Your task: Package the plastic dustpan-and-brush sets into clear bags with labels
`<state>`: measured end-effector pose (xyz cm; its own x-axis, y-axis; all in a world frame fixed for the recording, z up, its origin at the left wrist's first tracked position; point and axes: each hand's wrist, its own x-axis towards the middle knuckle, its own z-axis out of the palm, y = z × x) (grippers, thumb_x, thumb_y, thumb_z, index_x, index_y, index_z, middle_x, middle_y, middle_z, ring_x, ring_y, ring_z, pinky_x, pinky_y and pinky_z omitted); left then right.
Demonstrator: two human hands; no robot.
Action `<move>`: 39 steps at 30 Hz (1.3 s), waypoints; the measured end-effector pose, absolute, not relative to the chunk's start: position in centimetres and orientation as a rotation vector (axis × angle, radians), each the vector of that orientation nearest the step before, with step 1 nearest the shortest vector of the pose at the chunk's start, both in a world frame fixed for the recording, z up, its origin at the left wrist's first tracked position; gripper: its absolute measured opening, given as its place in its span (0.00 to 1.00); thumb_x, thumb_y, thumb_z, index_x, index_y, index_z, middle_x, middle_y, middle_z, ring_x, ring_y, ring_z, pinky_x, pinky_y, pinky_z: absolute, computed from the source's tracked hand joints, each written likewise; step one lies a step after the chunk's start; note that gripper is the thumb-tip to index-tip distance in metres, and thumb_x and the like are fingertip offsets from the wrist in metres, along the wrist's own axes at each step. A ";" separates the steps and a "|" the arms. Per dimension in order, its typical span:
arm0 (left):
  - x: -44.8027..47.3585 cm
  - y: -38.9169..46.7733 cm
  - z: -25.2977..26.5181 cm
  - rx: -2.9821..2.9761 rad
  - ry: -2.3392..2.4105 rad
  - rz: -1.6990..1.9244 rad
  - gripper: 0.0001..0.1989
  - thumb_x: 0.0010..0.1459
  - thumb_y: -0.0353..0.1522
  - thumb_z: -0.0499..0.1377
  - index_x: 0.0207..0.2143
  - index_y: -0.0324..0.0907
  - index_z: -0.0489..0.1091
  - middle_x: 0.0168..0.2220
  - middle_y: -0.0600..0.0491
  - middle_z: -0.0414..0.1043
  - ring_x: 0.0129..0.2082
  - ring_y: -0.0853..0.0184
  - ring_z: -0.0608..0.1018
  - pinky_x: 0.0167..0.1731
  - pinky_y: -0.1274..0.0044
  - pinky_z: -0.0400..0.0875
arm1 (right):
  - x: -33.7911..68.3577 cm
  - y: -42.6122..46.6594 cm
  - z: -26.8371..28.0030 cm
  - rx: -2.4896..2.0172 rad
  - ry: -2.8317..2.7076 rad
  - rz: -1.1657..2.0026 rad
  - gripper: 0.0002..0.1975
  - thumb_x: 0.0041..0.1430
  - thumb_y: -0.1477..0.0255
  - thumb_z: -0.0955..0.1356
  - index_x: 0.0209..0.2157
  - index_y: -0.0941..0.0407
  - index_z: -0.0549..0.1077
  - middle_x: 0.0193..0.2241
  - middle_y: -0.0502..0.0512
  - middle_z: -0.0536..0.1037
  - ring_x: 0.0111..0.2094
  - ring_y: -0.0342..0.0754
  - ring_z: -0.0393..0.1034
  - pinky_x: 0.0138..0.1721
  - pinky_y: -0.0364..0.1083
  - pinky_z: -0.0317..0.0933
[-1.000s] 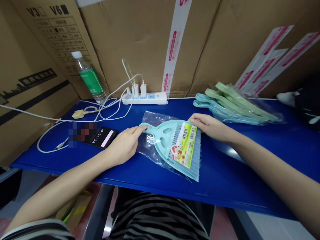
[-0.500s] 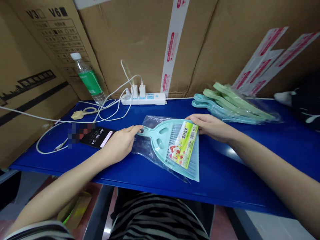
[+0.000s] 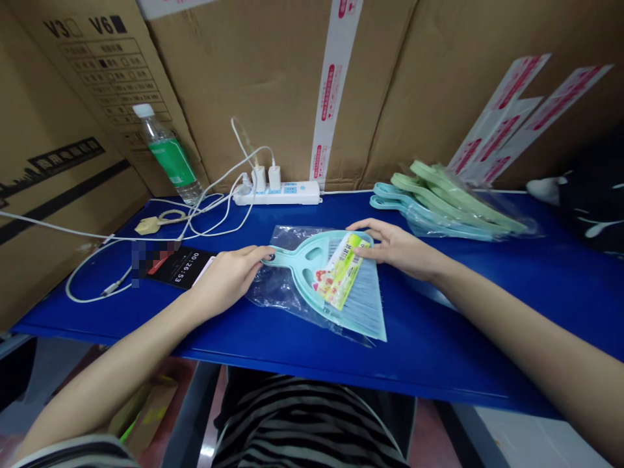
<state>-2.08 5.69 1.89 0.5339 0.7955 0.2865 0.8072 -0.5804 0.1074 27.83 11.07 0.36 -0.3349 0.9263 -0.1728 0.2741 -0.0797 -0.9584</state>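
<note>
A light-blue dustpan (image 3: 303, 276) with a matching brush (image 3: 366, 304) nested in it lies on the blue table, in front of me. My left hand (image 3: 231, 276) is closed around the handle end at its left. A yellow-green printed label card (image 3: 337, 276) rests slantwise over the bristles. At the far right edge, my right hand (image 3: 397, 248) has its thumb on the card's upper end and its fingers by the pan's rim. Clear plastic wrapping (image 3: 273, 286) spreads beneath and beside the dustpan; whether any covers its top I cannot make out.
Several bagged green and blue dustpan sets (image 3: 448, 201) lie at the back right. A white power strip (image 3: 277, 193) with chargers, tangled white cables (image 3: 214, 218), a water bottle (image 3: 173, 159) and a phone (image 3: 182, 268) are left. Cardboard (image 3: 263, 71) walls the table's back.
The label card has shifted left and tilted on the brush, baring more bristles. My right hand has moved left along the rim, its thumb now over the card. My left hand keeps the handle.
</note>
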 end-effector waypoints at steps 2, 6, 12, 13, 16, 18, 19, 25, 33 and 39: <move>-2.1 5.7 1.9 -2.708 -1.416 -0.455 0.16 0.64 0.28 0.46 0.49 0.42 0.67 0.44 0.50 0.76 0.38 0.65 0.80 0.37 0.75 0.75 | 27.7 11.1 0.5 -1.310 -1.593 1.462 0.20 0.47 0.66 0.73 0.43 0.51 0.68 0.41 0.54 0.75 0.41 0.51 0.72 0.38 0.49 0.69; -2.1 5.6 2.0 -2.685 -1.430 -0.402 0.16 0.64 0.28 0.46 0.50 0.42 0.67 0.45 0.50 0.76 0.39 0.64 0.80 0.37 0.74 0.75 | 27.6 11.0 0.9 -1.285 -1.493 1.566 0.13 0.54 0.68 0.68 0.43 0.52 0.68 0.40 0.54 0.76 0.43 0.49 0.72 0.40 0.48 0.69; -1.9 5.5 1.9 -2.675 -1.404 -0.342 0.16 0.64 0.27 0.45 0.50 0.41 0.66 0.44 0.49 0.76 0.39 0.63 0.80 0.37 0.74 0.75 | 27.3 11.0 0.6 -1.333 -1.553 1.390 0.13 0.49 0.67 0.70 0.37 0.52 0.67 0.32 0.49 0.74 0.33 0.46 0.71 0.30 0.45 0.66; -1.9 5.5 1.9 -2.670 -1.402 -0.334 0.16 0.63 0.27 0.46 0.50 0.41 0.66 0.44 0.49 0.76 0.39 0.63 0.80 0.37 0.74 0.75 | 27.3 11.0 0.5 -1.334 -1.567 1.337 0.13 0.48 0.66 0.71 0.35 0.52 0.67 0.31 0.49 0.74 0.31 0.46 0.70 0.28 0.44 0.65; -1.7 5.3 1.9 -2.644 -1.403 -0.288 0.16 0.63 0.26 0.47 0.50 0.42 0.66 0.43 0.49 0.76 0.37 0.64 0.80 0.35 0.75 0.75 | 27.1 11.0 0.4 -1.312 -1.590 1.212 0.17 0.42 0.61 0.72 0.34 0.53 0.68 0.31 0.49 0.73 0.29 0.45 0.68 0.27 0.44 0.63; -1.5 5.2 1.8 -2.624 -1.407 -0.246 0.17 0.62 0.25 0.47 0.50 0.42 0.66 0.42 0.50 0.76 0.34 0.64 0.80 0.32 0.75 0.75 | 27.1 11.0 0.4 -1.309 -1.619 1.200 0.20 0.38 0.59 0.74 0.32 0.54 0.69 0.30 0.50 0.74 0.29 0.46 0.69 0.28 0.46 0.64; -1.4 5.1 1.8 -2.610 -1.411 -0.226 0.17 0.61 0.25 0.48 0.51 0.42 0.66 0.41 0.50 0.76 0.33 0.64 0.80 0.31 0.76 0.75 | 27.1 11.0 0.5 -1.317 -1.640 1.218 0.21 0.36 0.58 0.74 0.31 0.54 0.70 0.30 0.50 0.74 0.29 0.46 0.69 0.28 0.47 0.65; -0.6 4.7 1.4 -2.539 -1.413 -0.119 0.20 0.58 0.22 0.48 0.51 0.42 0.65 0.44 0.50 0.74 0.30 0.66 0.79 0.28 0.77 0.74 | 27.2 11.1 1.0 -1.352 -1.770 1.237 0.21 0.34 0.56 0.75 0.29 0.55 0.74 0.33 0.56 0.78 0.34 0.53 0.72 0.36 0.53 0.66; -0.5 4.5 1.3 -2.549 -1.403 -0.095 0.20 0.57 0.22 0.48 0.51 0.41 0.64 0.45 0.50 0.74 0.30 0.66 0.79 0.28 0.76 0.75 | 27.4 11.1 1.0 -1.300 -1.824 1.165 0.20 0.42 0.54 0.71 0.31 0.53 0.69 0.36 0.55 0.73 0.35 0.50 0.69 0.34 0.50 0.66; -0.4 4.6 1.2 -2.560 -1.395 -0.115 0.20 0.57 0.21 0.49 0.51 0.40 0.64 0.46 0.49 0.73 0.32 0.63 0.80 0.27 0.73 0.75 | 27.3 11.1 0.6 -1.286 -1.756 1.093 0.23 0.35 0.56 0.75 0.26 0.52 0.62 0.31 0.50 0.70 0.29 0.46 0.69 0.28 0.46 0.67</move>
<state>-0.45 4.62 1.17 0.5452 0.8200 0.1744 0.8374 -0.5233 -0.1577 27.31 11.13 0.61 -0.2698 0.9616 0.0506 0.3794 0.1544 -0.9123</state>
